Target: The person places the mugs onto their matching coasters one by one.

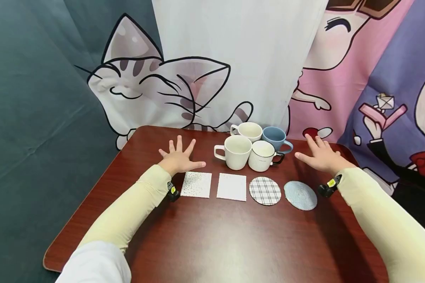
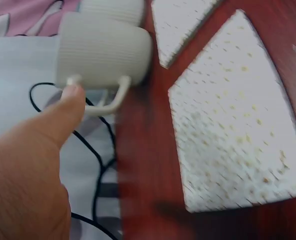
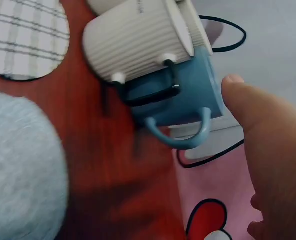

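My left hand (image 1: pixel 180 159) spreads its fingers above the table, left of the mugs and just behind a speckled square coaster (image 1: pixel 196 184). To the right, my right hand (image 1: pixel 322 156) is spread too, beside the blue mug (image 1: pixel 275 137) and holding nothing. Four would-be neighbours stand grouped between the hands: the blue mug, a ribbed white mug (image 1: pixel 237 152), a white mug with a black handle (image 1: pixel 261 156) and a cream mug (image 1: pixel 250 131) behind. In the right wrist view, the thumb (image 3: pixel 263 110) overlaps the backdrop near the blue mug's rim.
A plain white square coaster (image 1: pixel 231 187), a round plaid coaster (image 1: pixel 265 191) and a round grey-blue coaster (image 1: pixel 300 195) continue the row on the brown table (image 1: pixel 219 243). Behind the table's far edge hangs a cartoon-printed curtain (image 1: pixel 205 90).
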### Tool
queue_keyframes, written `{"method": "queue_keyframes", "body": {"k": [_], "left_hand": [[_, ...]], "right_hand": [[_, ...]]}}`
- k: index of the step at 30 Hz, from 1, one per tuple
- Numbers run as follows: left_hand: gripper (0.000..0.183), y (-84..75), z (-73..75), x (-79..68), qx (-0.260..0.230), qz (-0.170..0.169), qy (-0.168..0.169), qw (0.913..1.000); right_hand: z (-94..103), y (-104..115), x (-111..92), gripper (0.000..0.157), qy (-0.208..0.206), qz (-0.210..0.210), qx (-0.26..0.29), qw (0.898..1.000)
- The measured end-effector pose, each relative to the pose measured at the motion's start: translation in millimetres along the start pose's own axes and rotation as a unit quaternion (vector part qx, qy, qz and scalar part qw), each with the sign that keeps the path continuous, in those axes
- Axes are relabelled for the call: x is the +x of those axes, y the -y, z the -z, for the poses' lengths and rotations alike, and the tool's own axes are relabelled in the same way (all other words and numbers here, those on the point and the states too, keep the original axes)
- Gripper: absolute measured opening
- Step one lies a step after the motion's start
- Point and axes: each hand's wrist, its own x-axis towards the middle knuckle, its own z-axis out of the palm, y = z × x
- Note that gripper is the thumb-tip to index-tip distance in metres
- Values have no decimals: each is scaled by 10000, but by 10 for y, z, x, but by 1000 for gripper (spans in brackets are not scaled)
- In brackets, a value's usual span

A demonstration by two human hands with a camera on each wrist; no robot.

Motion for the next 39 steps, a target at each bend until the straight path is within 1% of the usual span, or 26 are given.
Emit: {"method": "queue_keyframes", "body": {"k": [3, 6, 9, 13, 15, 19, 22, 25, 28, 32, 35, 39], "left_hand": [[108, -65, 25, 5, 67, 82, -148, 9998], [107, -100, 2, 18, 55, 90, -204, 9997], [105, -102, -74, 35, 29, 31, -270, 9996], [100, -72, -195, 56, 90, -93, -386, 9992], [98, -50, -252, 59, 172, -197, -456, 9986], [91, -14, -329, 58, 109, -433, -579, 9973], [86, 10, -366, 59, -81, -589, -694, 9958], [82, 39, -414, 71, -174, -737, -855, 9935], [79, 71, -464, 77, -123, -898, -994, 9909], [74, 112, -517, 66, 13, -1139, -1092, 9875], [71, 130, -540, 68, 25, -1300, -1137, 9850], [71, 147, -548, 93, 61, -1383, -1171, 9834]], "right_hand": [[34, -33, 106, 100, -151, 185, 1, 9997], [24, -41, 225, 96, -256, 340, 131, 9990], [-17, -17, 326, 89, -425, 445, 399, 9973], [-151, -3, 435, 79, -668, 445, 706, 9943], [-229, 2, 478, 72, -835, 442, 907, 9914], [-358, 4, 562, 58, -959, 495, 1701, 9795], [-425, -2, 630, 56, -853, 448, 2174, 9713], [-472, -1, 694, 55, -764, 311, 2334, 9689], [-511, 25, 732, 55, -623, 185, 2624, 9628], [-555, 67, 759, 53, -425, 56, 3119, 9492], [-579, 60, 787, 49, -339, -30, 3390, 9402], [-574, 18, 827, 44, -272, -30, 3693, 9289]]}}
